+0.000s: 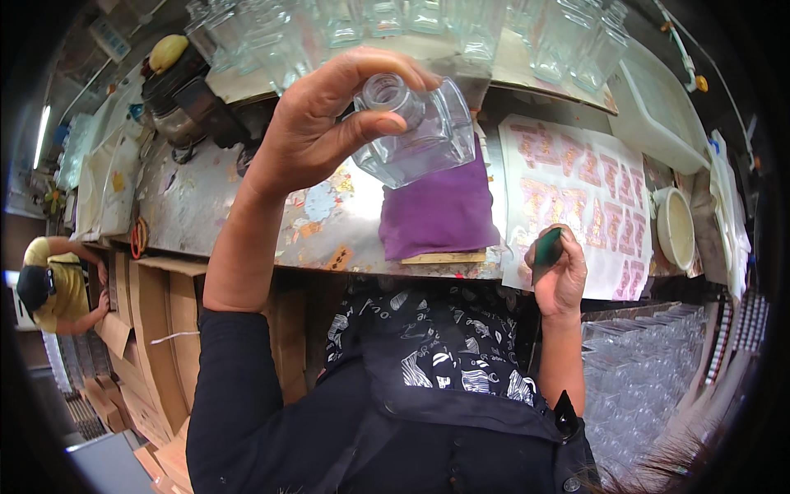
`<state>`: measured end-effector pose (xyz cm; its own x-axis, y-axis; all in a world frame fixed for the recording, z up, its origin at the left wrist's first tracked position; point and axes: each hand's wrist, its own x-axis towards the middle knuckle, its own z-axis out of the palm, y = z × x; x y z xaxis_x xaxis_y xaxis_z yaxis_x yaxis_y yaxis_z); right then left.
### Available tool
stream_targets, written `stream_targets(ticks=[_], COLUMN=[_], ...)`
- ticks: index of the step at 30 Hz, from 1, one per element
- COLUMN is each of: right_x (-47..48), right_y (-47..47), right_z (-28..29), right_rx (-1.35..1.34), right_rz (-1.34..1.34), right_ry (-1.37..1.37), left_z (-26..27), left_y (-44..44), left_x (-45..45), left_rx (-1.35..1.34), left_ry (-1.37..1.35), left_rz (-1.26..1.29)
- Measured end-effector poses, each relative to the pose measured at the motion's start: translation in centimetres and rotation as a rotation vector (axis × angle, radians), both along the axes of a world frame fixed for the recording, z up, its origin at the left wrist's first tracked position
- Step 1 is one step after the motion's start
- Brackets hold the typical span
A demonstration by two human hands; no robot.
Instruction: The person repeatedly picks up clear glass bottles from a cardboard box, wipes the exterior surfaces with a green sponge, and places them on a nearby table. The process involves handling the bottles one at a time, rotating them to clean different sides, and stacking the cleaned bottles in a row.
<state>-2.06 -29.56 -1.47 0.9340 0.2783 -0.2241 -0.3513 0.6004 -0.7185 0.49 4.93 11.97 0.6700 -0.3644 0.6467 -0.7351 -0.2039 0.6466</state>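
Observation:
My left hand (336, 114) grips a clear glass bottle (426, 145) near its neck, with the thumb in front and the fingers over the back. The bottle is tilted so that its uncapped mouth faces up towards me. It is held above a folded purple cloth (438, 213) lying on a board on the workbench. Between the thumb and fingers of my right hand (561, 272) is a dark green flat piece (547, 253), perhaps a scraper. That hand is over the near part of a white sheet (515, 210) printed with rows of pink and gold decals (580, 160).
Several glass bottles (382, 18) line a raised board at the back. A white plastic tub (660, 111) and a cream bowl (676, 228) stand right. Cardboard boxes (157, 333) are below left, near another person (58, 287). More glassware (636, 358) is stacked below right.

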Motion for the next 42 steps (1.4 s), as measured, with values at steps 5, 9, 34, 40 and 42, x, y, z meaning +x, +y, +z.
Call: stream_targets(ticks=[5,9,34,40,42], right_x=[1.1,2.2,6.1,6.3,6.3], right_y=[0.0,1.0,7.9,7.9,7.8], right_z=[0.0,0.2,3.9,4.6,5.1], right_rx=[-0.017,0.006,-0.764,-0.847,-0.889], right_rz=[-0.034,-0.010,0.378,0.308,0.330], right_ry=[0.032,0.041,-0.346,-0.415,-0.402], left_z=[-0.3,-2.0,-9.7,-8.9,-9.0], left_y=[-2.0,-1.2,-4.1,-3.7,-3.9], left_x=[2.2,4.9,0.4,0.6,0.6], left_rx=[-0.026,-0.097,-0.363,-0.393,-0.401], left_ry=[0.115,0.313,1.015,1.022,1.008], left_rz=[-0.047,-0.149,0.344,0.281,0.308])
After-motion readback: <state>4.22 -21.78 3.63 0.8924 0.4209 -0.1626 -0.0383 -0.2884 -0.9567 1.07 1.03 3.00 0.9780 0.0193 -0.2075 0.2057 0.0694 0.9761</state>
